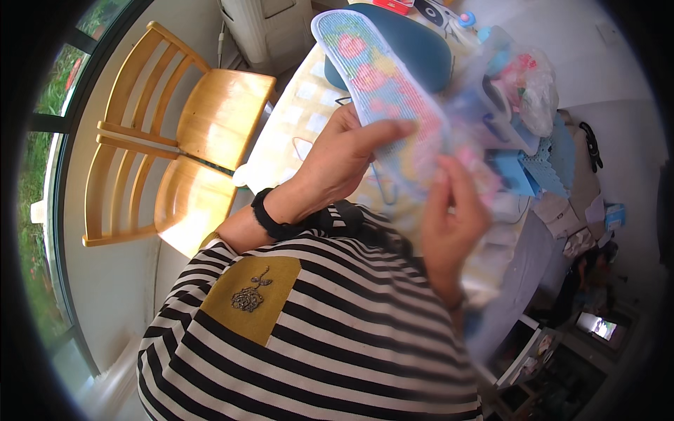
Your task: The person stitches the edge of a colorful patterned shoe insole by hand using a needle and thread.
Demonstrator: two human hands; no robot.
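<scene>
My left hand (331, 152) grips a long insole (368, 79) with its thumb across the upper face. The insole is stitched with pink and yellow flowers on a blue-green ground and has a pale edging. Its toe end points up and away from me, while the lower end is blurred. Close to that lower end is my right hand (455, 216), thumb and forefinger pinched together. Motion blur hides whether anything thin is between those fingertips. A blurred pink patterned thing (479, 168) shows just behind them.
A table (276, 144) with a checked cover lies beneath my hands. On it are a dark teal rounded object (421, 50), a clear plastic bag (539, 100) and a blue sheet (508, 171). Two wooden chairs (221, 105) stand at left beside a window (42, 163).
</scene>
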